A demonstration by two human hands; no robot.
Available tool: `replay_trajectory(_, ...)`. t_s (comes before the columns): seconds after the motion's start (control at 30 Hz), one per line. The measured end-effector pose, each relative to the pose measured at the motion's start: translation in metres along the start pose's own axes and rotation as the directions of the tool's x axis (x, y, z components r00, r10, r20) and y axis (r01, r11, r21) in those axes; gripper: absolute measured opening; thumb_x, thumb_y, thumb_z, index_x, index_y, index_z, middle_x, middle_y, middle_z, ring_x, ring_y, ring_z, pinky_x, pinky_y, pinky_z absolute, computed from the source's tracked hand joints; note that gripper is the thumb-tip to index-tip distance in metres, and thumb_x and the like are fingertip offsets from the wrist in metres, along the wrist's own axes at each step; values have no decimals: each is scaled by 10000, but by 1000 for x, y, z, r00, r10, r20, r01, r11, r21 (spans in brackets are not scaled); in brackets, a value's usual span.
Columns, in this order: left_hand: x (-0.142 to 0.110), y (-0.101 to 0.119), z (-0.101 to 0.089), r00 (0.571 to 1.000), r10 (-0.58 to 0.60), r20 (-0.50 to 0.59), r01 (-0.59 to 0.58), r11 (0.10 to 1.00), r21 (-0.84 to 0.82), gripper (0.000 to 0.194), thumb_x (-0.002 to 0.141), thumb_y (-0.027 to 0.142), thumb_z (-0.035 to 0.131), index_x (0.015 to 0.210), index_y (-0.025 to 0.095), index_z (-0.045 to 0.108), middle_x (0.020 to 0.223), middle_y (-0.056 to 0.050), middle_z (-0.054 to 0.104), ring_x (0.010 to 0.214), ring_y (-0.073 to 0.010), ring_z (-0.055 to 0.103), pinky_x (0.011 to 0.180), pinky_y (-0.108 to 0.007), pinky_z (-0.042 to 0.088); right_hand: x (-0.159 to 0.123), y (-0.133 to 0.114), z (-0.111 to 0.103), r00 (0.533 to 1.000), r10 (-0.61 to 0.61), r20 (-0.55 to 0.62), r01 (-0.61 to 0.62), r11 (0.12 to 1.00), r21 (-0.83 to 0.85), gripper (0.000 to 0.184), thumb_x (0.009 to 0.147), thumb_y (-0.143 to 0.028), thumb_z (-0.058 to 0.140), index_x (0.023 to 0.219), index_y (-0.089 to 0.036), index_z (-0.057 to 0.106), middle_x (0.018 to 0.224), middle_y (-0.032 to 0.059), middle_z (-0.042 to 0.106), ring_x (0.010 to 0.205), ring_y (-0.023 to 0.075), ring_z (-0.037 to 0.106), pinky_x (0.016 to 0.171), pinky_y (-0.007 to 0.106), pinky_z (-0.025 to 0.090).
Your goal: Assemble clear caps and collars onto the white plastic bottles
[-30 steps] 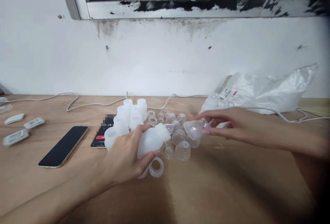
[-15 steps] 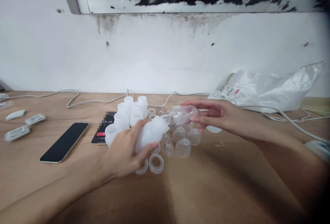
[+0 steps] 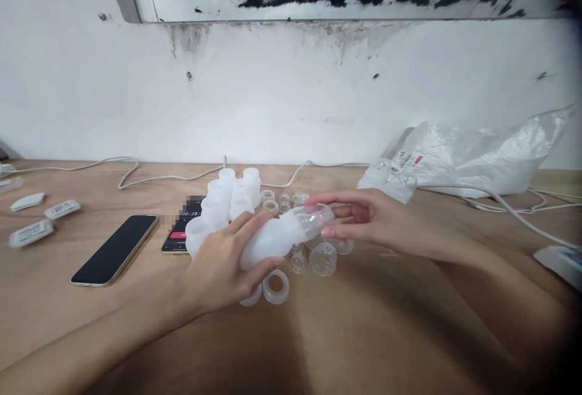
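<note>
My left hand (image 3: 222,268) is wrapped round a milky white plastic bottle (image 3: 268,242), tilted with its neck pointing right. My right hand (image 3: 364,219) pinches a clear dome-shaped cap (image 3: 313,220) that sits over the bottle's neck. Below the bottle lie two white rings (image 3: 275,287) and several clear caps (image 3: 324,258). Behind my left hand stands a cluster of white bottles (image 3: 227,198).
A dark phone (image 3: 114,249) lies at the left, and a second phone (image 3: 182,232) with a lit screen is beside the bottles. Small white tags (image 3: 31,231) sit at the far left. A plastic bag (image 3: 477,152) and white cables (image 3: 136,178) lie along the wall.
My right hand carried the clear cap leftward from the pile and brought it onto the neck of the bottle. My left hand kept hold of the bottle, tilting it slightly.
</note>
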State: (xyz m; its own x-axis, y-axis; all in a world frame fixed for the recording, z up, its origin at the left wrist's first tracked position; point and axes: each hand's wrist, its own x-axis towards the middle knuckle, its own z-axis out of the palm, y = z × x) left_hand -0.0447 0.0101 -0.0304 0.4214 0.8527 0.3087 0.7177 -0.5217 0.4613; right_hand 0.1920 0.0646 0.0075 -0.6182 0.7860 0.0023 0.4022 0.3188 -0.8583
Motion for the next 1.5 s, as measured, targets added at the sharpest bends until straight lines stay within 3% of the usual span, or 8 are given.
replay_trajectory(0.27,-1,-2,0,998,-70,-4,69,997,-17,394,780,429,523,1062,200,370,933,-41,601,747,-194,590,602,-287,428,1,-1,-1,999,6,32,-7,999,34,479,700,-321,649,1158,-258,525,1107,41,599,943,201,591,769,339,503)
replay_trajectory(0.5,-1,-3,-1,999,-42,-4,42,999,-11,362,782,426,517,1038,199,397,946,-57,611,809,-211,591,592,-277,419,4,3,0,995,100,-29,-100,995,-30,518,651,-366,677,1137,-231,562,865,28,674,785,186,629,678,313,512)
replay_trajectory(0.73,0,-5,-3,999,-33,-7,33,999,-7,350,778,430,513,1024,199,419,932,-52,614,777,-205,589,591,-276,413,7,4,2,994,88,-70,-96,988,-121,532,633,-408,676,1135,-262,584,921,15,674,683,152,606,651,308,498)
replay_trajectory(0.9,-1,-4,-5,1000,-26,-16,26,1000,-15,348,771,429,521,1009,194,423,915,-50,614,755,-197,582,582,-267,405,5,4,2,997,41,-62,-51,984,-174,503,670,-419,645,1143,-264,574,808,2,682,644,132,583,617,272,486)
replay_trajectory(1.2,-2,1,-11,999,-34,-5,33,995,-99,319,768,409,535,980,194,431,910,-36,616,722,-170,572,597,-255,411,1,13,2,988,-135,-80,115,970,-216,505,747,-393,595,1215,-223,515,844,33,677,676,142,588,604,265,473)
replay_trajectory(1.4,-1,3,-14,998,-32,50,38,991,-131,324,763,400,539,993,198,434,910,-39,614,733,-180,574,587,-258,415,2,5,7,970,-229,-79,198,936,-291,429,729,-406,607,1120,-230,592,1056,48,624,790,166,578,629,261,470)
replay_trajectory(1.5,-2,3,-13,998,-39,54,46,990,-137,313,767,389,535,989,194,430,900,-36,609,722,-176,565,582,-258,409,2,3,8,970,-235,-68,204,930,-307,410,734,-404,603,1105,-231,603,1058,42,624,856,181,570,668,263,467)
